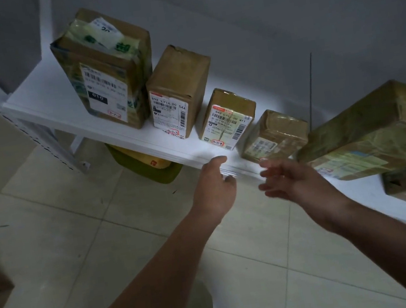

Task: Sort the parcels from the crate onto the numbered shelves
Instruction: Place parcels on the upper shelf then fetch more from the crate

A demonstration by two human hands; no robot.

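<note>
At frame centre on white shelf | small brown taped cardboard parcel is standing | left hand and right hand are hovering empty, fingers loose | probably light, stiff, tape-slick; opposite sides are offering the grip

The white metal shelf has four brown cardboard parcels standing upright in a row, with their labels facing out. They shrink left to right: tall green-taped box, mid-size box, smaller white-labelled box, little tape-wrapped box. Just right of those, a big flat taped parcel lies down.
</note>
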